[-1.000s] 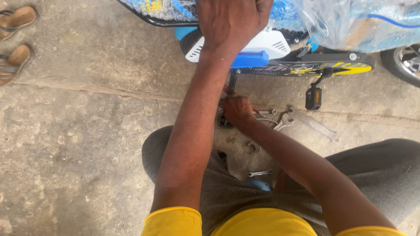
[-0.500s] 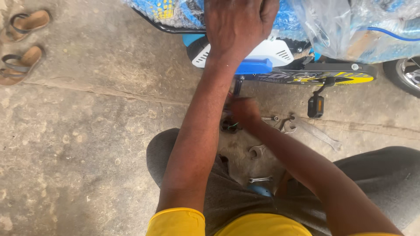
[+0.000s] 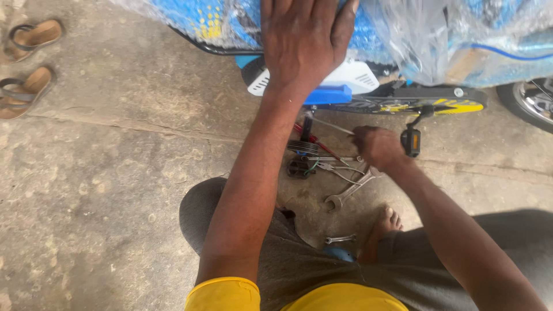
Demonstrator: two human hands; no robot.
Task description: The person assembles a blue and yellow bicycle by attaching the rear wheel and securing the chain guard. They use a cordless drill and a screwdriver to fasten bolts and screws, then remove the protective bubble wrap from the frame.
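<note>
The stained grey concrete floor carries two tan sandals at ten o'clock, and steel open-ended spanners and a black pedal near centre.

Soft even daylight, faint shadows, mild glare on plastic wrap, sharp focus, slight edge distortion

Bare concrete open well left of left hand fingers. Around right hand fingers: pedal just beside, wrenches and cluttered tools close below; wrapped bicycle frame blocks above.
</note>
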